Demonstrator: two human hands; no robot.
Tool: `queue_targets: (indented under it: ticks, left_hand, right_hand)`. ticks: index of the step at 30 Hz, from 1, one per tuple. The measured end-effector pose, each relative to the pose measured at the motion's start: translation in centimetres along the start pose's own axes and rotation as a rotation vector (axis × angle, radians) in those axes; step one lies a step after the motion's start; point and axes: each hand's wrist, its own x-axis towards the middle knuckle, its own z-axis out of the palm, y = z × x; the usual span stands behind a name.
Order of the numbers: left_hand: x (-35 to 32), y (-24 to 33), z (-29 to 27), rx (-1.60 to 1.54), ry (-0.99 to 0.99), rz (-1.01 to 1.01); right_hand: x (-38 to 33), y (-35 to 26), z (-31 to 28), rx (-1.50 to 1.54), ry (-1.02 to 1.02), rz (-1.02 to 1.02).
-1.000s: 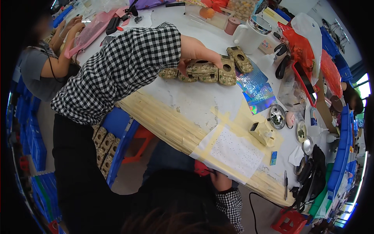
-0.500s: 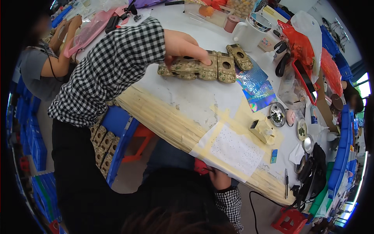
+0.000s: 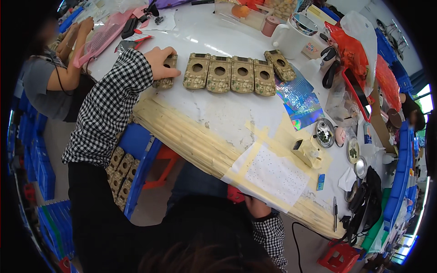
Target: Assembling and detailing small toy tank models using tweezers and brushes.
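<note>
My left hand (image 3: pixel 160 61) reaches across the white table (image 3: pixel 214 113) in a checked sleeve and lies curled over a camouflage plate (image 3: pixel 165 82) with a round hole, at the left end of a row. Several more such camouflage plates (image 3: pixel 231 74) lie flat side by side to its right, and the last plate (image 3: pixel 280 64) is tilted. My right hand (image 3: pixel 255 207) is low at the table's near edge beside a red object (image 3: pixel 234 193). Its fingers are partly hidden under the edge.
A blue crate (image 3: pixel 136 145) at the lower left holds more camouflage plates (image 3: pixel 120 175). A taped white paper (image 3: pixel 275 175), a holographic sheet (image 3: pixel 298 102), a white jug (image 3: pixel 291 34) and clutter fill the right side. Another person (image 3: pixel 45 84) sits at the far left. A red stool (image 3: pixel 339 257) stands below.
My left hand has drawn back leftward along the row, from the bunched plates near the middle to the leftmost one. The plates now lie spread in an even row.
</note>
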Motion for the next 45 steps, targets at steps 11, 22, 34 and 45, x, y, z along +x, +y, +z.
queue_targets:
  ticks: [11,22,34,45]
  left_hand:
    - [-0.4,0.0,0.4,-0.428,0.108,0.035]
    - [0.1,-0.8,0.9,-0.388,0.113,-0.091]
    - [-5.3,1.8,0.5,-1.631,0.321,0.223]
    - [-2.2,21.8,-0.2,-2.019,-0.458,0.604]
  right_hand:
    - [-0.9,-0.4,-1.6,0.088,-0.112,0.049]
    - [-1.7,-3.7,-12.9,0.465,-0.731,0.17]
    - [-1.4,-2.3,-23.2,0.703,0.359,-0.183]
    - [8.7,-2.3,-23.5,0.39,0.605,-0.093]
